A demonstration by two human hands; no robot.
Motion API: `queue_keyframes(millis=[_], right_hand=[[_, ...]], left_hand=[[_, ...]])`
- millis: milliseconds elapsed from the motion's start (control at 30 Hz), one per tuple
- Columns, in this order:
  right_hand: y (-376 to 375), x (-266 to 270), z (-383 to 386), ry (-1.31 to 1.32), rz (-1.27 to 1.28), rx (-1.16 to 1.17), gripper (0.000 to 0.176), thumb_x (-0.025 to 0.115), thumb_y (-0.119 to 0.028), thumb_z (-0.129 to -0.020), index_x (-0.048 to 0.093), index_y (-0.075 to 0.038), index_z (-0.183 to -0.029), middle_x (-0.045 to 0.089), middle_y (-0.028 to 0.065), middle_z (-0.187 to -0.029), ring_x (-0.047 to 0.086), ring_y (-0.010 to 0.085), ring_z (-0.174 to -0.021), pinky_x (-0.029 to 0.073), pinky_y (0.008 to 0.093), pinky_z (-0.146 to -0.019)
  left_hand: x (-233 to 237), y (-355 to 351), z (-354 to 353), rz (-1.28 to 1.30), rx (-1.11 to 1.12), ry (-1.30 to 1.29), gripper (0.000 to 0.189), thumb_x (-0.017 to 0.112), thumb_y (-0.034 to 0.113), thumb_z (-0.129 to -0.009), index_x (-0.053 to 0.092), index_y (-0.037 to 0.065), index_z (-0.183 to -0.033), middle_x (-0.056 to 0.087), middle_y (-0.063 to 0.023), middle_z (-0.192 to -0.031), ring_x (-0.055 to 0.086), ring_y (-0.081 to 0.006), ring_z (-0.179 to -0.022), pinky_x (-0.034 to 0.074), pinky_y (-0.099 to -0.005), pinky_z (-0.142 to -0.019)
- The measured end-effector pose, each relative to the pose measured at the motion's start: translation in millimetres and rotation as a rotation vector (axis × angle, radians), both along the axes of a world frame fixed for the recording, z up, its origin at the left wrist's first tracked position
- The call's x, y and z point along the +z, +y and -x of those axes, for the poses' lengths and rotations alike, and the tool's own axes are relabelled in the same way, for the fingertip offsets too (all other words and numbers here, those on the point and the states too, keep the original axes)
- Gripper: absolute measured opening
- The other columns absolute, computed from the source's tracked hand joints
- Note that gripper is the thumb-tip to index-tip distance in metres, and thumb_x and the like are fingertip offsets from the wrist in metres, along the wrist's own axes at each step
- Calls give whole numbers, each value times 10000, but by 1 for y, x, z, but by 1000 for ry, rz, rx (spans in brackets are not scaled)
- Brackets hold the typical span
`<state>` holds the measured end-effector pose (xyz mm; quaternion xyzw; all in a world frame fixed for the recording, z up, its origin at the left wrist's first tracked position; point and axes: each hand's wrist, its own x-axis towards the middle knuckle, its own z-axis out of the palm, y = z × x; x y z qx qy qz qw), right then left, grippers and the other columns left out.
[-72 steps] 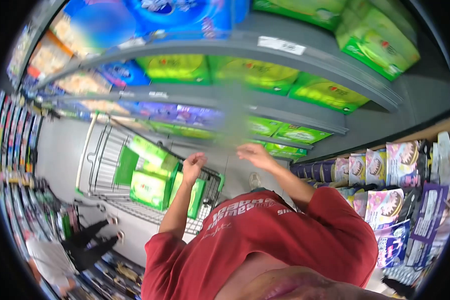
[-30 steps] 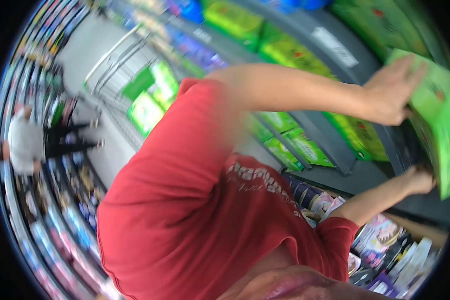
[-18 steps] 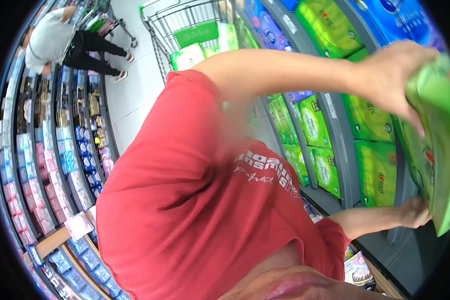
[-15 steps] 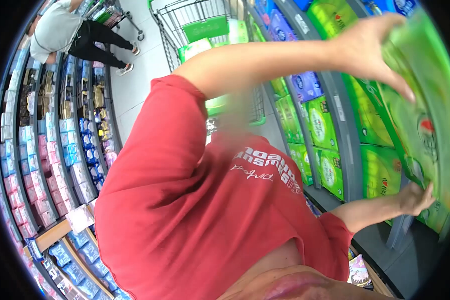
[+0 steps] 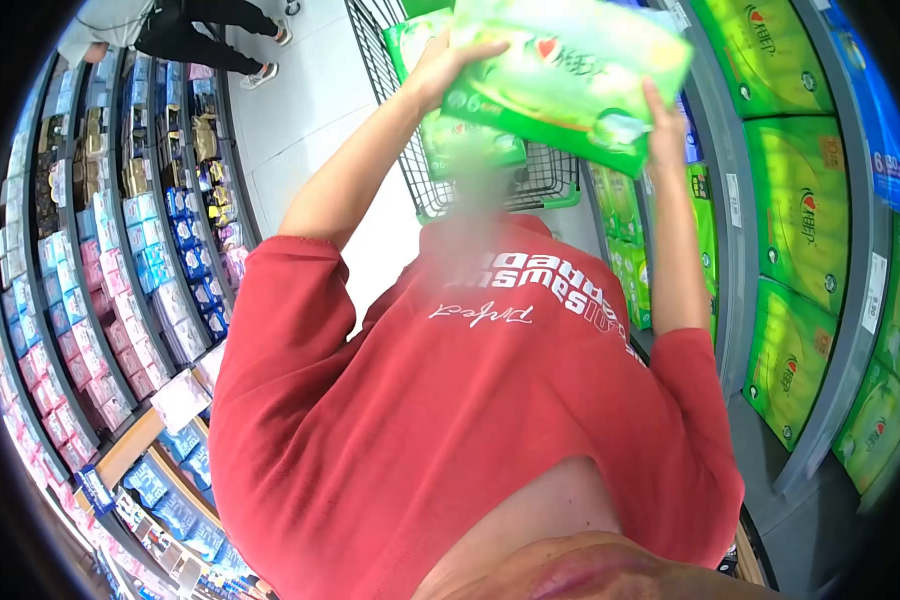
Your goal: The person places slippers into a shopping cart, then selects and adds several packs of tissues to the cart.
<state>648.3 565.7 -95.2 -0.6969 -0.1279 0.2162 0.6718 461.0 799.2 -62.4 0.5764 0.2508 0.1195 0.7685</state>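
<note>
A large green pack of tissues (image 5: 560, 75) with a red heart logo is held up, tilted, over the shopping cart. On its left end my left hand (image 5: 452, 65) is closed, with fingers over the top face. My right hand (image 5: 664, 130) grips the right end, fingers along the edge. Below the pack, the wire shopping cart (image 5: 550, 178) partly shows; another green tissue pack (image 5: 475, 145) lies in it. The held pack hides much of the basket.
Shelves on my right hold stacked green tissue packs (image 5: 798, 210) and a blue pack (image 5: 875, 120). On the left stand long shelves (image 5: 105, 270) of small pink, white and blue packets. A person in dark trousers (image 5: 205, 35) is in the aisle at upper left.
The tissue pack has moved from the shelf side at far right to over the cart, with both hands on it. My body has turned toward the cart.
</note>
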Motion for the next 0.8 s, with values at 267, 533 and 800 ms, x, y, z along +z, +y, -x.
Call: queue_keyframes(millis=[267,533,800], right_hand=[[22,-151,56,442,312,227,717,667,-471,-785,526,108,-1184,583,184,-1159,562,233,-1038,419,319,-898],[21,-180,77,804,300,290,606,579,-453,-865,538,59,-1186,615,143,-1112,626,204,-929,499,329,-821],[24,-165,83,787,328,307,605,565,-427,-878,527,96,-1180,608,169,-1114,620,209,-946,480,299,-813]], left_hand=[[-167,-13,94,468,127,427,497,635,266,-848,476,-37,-1209,604,-157,-1093,638,-244,-902,551,-351,-764],[-207,-28,119,681,169,523,460,596,282,-878,490,-32,-1197,606,-154,-1099,633,-243,-926,541,-348,-787],[-210,-20,119,738,136,539,474,563,296,-895,463,-26,-1228,602,-157,-1111,629,-236,-942,537,-341,-795]])
